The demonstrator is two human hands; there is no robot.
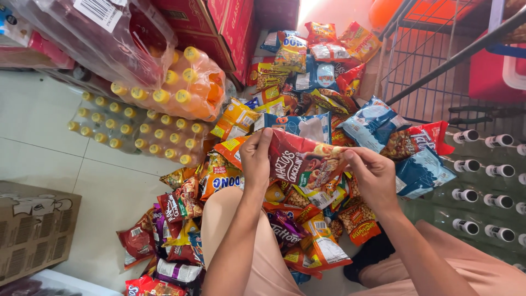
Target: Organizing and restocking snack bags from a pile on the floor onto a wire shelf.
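A red snack packet (298,161) is held up between both my hands above a heap of snack packets (307,82) on the floor. My left hand (255,159) pinches its left edge. My right hand (372,176) grips its right edge. Behind the red packet sits a blue snack packet (298,125); whether my fingers hold it too I cannot tell. More packets, red, orange and purple, lie around my knees (181,219). My legs in pink trousers (482,268) frame the bottom of the view.
Shrink-wrapped packs of yellow-capped bottles (137,131) and orange drink bottles (186,82) lie at the left. White-capped bottles (487,181) are at the right, beside a wire rack (416,66). Red cartons (219,27) stand behind. A cardboard box (33,230) sits at the lower left.
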